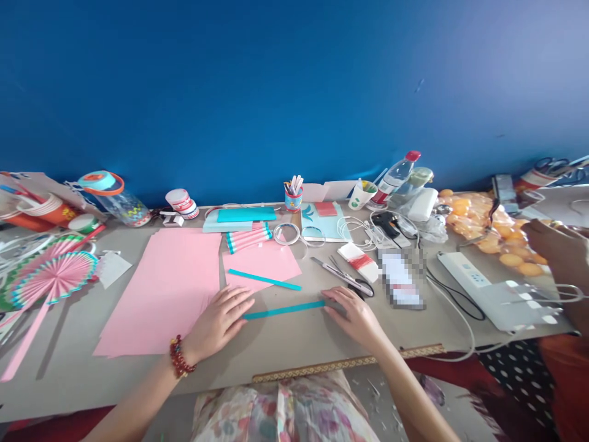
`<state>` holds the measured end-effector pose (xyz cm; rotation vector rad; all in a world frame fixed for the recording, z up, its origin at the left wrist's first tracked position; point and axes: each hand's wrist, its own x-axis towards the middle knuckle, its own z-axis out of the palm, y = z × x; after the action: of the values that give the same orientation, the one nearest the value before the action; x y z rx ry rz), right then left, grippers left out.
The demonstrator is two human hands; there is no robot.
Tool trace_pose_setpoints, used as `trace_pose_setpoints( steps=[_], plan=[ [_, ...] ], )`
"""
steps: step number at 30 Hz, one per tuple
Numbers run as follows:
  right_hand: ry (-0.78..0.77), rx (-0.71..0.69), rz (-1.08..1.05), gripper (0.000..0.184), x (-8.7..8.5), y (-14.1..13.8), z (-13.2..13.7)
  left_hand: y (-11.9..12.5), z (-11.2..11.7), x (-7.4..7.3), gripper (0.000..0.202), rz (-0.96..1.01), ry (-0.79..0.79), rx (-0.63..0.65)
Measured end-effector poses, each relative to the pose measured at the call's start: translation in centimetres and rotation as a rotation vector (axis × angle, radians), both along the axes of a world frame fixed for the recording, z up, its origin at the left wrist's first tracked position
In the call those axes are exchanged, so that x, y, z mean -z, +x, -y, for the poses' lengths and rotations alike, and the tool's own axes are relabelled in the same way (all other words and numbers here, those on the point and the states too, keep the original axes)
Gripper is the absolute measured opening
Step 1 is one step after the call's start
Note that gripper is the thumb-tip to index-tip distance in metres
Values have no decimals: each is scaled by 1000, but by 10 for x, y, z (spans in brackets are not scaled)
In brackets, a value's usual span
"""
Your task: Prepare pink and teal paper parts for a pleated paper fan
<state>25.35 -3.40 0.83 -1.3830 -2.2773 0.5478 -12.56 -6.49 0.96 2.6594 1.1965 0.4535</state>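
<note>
A narrow teal paper strip lies across the grey table in front of me. My left hand rests at its left end, fingers stretched out, partly over the pink sheets. At the strip's right end is my right hand, palm down, with thumb and fingers apart around the tip. A second teal strip lies farther back, crossing a smaller pink sheet. Behind that sits a pleated pink piece with teal and white edges. The large pink paper stack is left of my hands.
A utility knife and black-handled scissors lie beyond my right hand. Farther right are a blurred-out phone, a power strip and bagged orange balls. A pink paper fan is at left. Another person's arm reaches in from the right.
</note>
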Motion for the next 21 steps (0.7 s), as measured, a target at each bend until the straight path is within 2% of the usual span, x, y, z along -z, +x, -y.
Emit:
trace_pose_setpoints(
  steps=[3, 5, 13, 21],
  plan=[
    [-7, -31, 36, 23, 0, -5, -4, -6, 1, -1, 36, 86, 14, -151],
    [-16, -56, 50, 21, -2, -7, -8, -8, 3, -3, 29, 95, -8, -190],
    [-62, -120, 57, 15, -11, -11, -14, 6, 7, -2, 17, 84, -74, -198],
    [-66, -112, 56, 9, -12, -11, -15, 21, 4, -1, 3, 112, -105, -163]
  ],
)
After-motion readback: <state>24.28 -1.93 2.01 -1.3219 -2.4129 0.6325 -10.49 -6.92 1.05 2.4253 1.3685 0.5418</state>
